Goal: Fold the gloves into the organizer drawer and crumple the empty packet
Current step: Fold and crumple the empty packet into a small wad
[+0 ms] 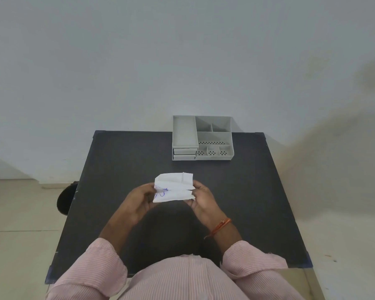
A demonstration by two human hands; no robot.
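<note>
A white paper packet (174,187) with blue print on its left side is held above the middle of the black table (117,161). My left hand (139,201) grips its left edge and my right hand (200,199) grips its right edge. The packet is partly spread, with folded flaps showing. I cannot see any gloves; whatever is inside the packet is hidden. The grey organizer (202,137) stands at the table's far edge, right of centre, with two small shut drawers (184,154) at its front left.
The organizer has several open compartments on its right half. A dark round object (66,198) sits on the floor by the table's left edge. A white wall rises behind the table, and tiled floor lies on both sides.
</note>
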